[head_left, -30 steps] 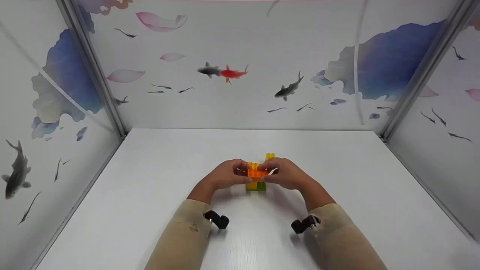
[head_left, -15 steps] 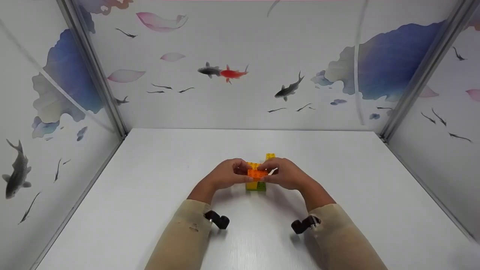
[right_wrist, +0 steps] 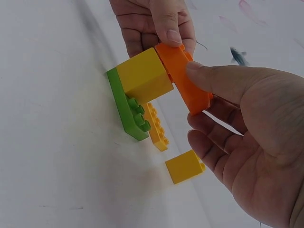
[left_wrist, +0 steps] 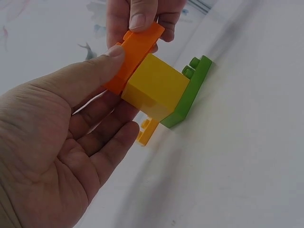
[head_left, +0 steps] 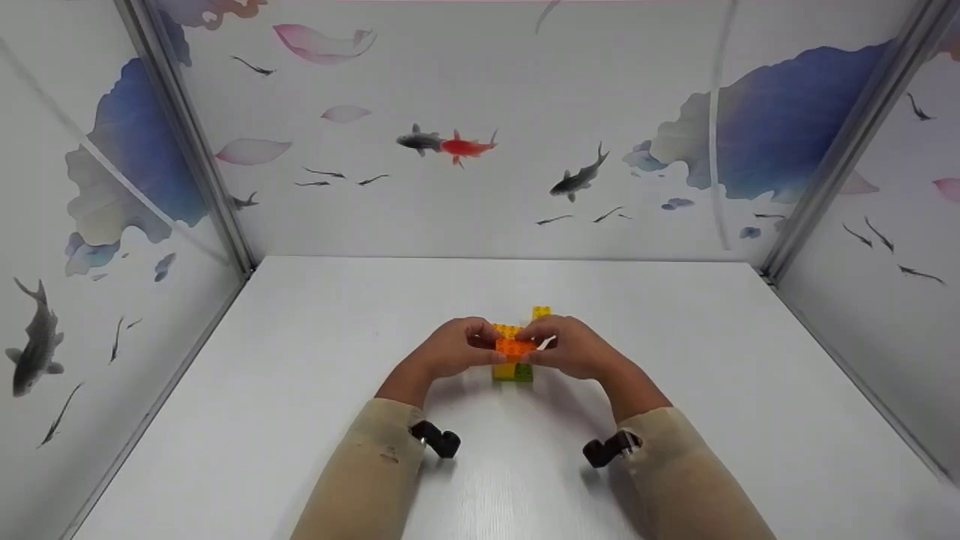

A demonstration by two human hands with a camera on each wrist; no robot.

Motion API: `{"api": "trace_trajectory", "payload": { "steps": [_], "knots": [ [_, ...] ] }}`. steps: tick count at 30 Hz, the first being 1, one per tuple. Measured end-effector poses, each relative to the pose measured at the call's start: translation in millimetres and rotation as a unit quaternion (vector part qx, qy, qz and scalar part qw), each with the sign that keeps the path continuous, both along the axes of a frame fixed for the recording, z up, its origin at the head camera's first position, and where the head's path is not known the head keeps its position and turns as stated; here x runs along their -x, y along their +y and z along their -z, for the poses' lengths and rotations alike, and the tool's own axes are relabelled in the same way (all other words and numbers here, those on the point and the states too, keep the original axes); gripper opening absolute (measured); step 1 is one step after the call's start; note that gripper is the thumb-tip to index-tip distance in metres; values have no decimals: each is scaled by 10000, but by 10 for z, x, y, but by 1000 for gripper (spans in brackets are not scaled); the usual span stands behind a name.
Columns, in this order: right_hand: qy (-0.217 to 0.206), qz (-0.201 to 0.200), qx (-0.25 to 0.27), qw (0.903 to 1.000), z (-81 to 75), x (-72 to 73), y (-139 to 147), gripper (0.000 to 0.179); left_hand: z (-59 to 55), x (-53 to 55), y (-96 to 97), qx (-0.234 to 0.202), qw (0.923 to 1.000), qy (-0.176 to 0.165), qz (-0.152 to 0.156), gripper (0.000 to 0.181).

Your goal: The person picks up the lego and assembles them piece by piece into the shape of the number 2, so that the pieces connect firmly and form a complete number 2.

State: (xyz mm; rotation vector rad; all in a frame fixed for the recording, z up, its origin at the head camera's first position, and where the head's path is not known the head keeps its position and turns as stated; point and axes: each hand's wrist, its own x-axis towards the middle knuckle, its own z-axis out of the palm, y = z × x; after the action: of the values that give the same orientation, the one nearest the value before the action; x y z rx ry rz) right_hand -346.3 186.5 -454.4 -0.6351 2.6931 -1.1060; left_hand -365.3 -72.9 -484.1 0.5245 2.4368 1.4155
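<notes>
Can read no text, label, brand, number or sign in any view: not on the orange toy brick (right_wrist: 179, 76), the yellow toy brick (right_wrist: 145, 76) or the green studded brick (right_wrist: 123, 107), nor on the beige sleeves (head_left: 360, 472), the black wrist fittings (head_left: 437, 440) or the fish-printed back wall (head_left: 457, 210).

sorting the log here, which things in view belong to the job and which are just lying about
In the job:
left hand and right hand, pinching
orange brick
middle yellow block, under it
green brick, lowest

Apparently lying about:
lone yellow block
amber brick, behind
</notes>
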Motion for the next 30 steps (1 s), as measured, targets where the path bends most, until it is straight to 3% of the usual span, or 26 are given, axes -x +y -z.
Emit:
{"api": "trace_trajectory", "payload": {
  "steps": [11, 25, 30],
  "knots": [
    [91, -180, 44, 9998, 34, 31, 26, 29, -11, -14, 6, 100, 9999, -80, -110, 26],
    [-36, -91, 67, 9999, 66, 53, 54, 30, -38, -20, 10, 218, 9996, -136, -143, 25],
    [-59, 296, 144, 9994, 29, 94, 147, 36, -37, -12, 12, 227, 9995, -153, -153, 27]
  ]
}}
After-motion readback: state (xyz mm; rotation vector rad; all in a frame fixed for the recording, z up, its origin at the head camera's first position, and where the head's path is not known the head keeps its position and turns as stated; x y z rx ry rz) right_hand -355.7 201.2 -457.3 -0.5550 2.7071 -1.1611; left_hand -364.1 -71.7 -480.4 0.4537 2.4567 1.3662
